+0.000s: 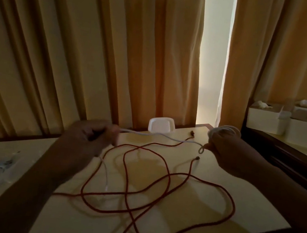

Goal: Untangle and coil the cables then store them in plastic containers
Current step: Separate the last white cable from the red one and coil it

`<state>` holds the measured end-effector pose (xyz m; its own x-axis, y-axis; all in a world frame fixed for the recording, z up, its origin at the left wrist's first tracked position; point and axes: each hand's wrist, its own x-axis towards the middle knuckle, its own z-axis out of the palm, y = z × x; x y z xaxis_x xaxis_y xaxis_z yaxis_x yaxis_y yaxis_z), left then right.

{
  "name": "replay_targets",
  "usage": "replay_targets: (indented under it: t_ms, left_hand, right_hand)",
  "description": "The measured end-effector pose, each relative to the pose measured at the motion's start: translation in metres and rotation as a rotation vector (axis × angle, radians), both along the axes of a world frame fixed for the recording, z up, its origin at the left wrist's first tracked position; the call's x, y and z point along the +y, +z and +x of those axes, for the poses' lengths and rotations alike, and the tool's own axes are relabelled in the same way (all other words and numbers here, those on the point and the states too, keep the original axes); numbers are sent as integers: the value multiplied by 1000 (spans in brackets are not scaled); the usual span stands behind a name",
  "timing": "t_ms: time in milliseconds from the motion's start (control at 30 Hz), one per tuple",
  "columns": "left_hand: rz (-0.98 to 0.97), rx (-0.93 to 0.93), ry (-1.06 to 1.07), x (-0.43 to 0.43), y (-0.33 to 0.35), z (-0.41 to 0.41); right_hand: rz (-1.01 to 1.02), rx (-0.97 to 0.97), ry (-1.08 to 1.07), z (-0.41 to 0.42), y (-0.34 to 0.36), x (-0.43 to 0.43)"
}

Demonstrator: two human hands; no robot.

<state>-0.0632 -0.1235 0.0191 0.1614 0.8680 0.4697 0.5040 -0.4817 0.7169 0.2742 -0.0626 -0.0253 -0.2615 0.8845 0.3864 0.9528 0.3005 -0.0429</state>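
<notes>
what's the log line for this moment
phase: coiling white cable | right hand: holds coil | left hand: grips strand | red cable: loose on table

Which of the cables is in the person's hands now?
The white cable, stretched between the left hand and right hand. The red cable lies untouched on the table.

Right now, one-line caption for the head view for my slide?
Right hand holds a coil of white cable, left hand grips its free length; red cable lies loose on the table.
</notes>
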Motion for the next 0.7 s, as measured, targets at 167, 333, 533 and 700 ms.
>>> replay_targets:
  t_ms: [167,333,533,700]
  left_hand:
    - [-61,-4,390,68,-32,-8]
    - [99,650,377,69,-26,37]
    - [-131,120,-227,32,-25,99]
    - [-421,-290,-181,33,-33,115]
  right_hand:
    - [-192,230,31,-15,-14,-9]
    - [-323,555,150,-49,-1,-24]
    - [-282,788,219,-59,6,-19]
    - [-221,879,220,-64,-6,-13]
